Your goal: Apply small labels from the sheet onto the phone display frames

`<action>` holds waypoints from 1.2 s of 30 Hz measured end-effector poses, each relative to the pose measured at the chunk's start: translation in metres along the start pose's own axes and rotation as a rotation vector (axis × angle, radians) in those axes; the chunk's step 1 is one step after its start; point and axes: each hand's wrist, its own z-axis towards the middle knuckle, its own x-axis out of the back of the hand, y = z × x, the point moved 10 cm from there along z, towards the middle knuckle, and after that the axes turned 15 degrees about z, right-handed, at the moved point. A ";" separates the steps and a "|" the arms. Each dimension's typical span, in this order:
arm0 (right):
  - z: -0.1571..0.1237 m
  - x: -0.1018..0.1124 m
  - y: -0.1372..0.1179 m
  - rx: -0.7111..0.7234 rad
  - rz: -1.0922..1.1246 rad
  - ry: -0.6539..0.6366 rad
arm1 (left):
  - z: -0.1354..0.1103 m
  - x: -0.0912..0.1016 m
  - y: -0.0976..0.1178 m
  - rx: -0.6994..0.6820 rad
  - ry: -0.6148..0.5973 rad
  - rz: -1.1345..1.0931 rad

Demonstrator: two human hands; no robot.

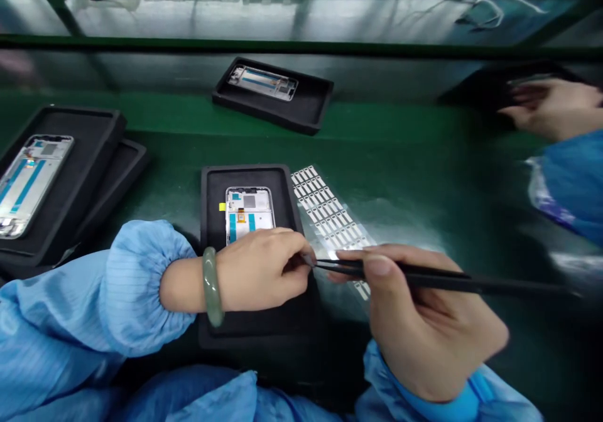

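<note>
My right hand [424, 321] grips a pair of black tweezers [414, 274], their tips pointing left. At those tips, my left hand [264, 268] is closed in a pinch; whatever small thing lies between its fingers is too hidden to name. Beneath the left hand is a black tray [217, 180] with a phone frame [249, 202] in it, partly covered by that hand. Blue strips and a small gold-brown connector show on the frame, and a yellow tab [222, 206] sticks out at its left edge. A sheet of small white stickers [325, 205] lies right of the tray, partly behind the right hand.
To the left, stacked black trays [94, 133] carry another phone frame [35, 177]. A further tray [311, 98] with a phone frame [264, 83] sits at the back. At far right, another person's hand [556, 105] reaches over a dark tray. A metal rail [301, 44] crosses behind.
</note>
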 end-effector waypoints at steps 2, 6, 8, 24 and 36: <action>0.002 -0.014 -0.007 0.092 -0.042 -0.114 | 0.000 -0.002 -0.003 0.017 -0.031 0.066; 0.004 -0.028 -0.009 0.145 -0.120 -0.215 | 0.003 -0.006 -0.009 0.048 -0.086 0.152; 0.004 -0.032 -0.008 0.147 -0.143 -0.264 | 0.003 -0.008 -0.010 0.049 -0.117 0.173; 0.034 -0.071 0.070 -0.612 0.555 -0.152 | -0.026 0.037 -0.082 0.096 0.218 0.561; 0.017 -0.114 0.083 -0.574 0.301 -0.329 | -0.071 0.018 -0.060 0.110 0.310 0.521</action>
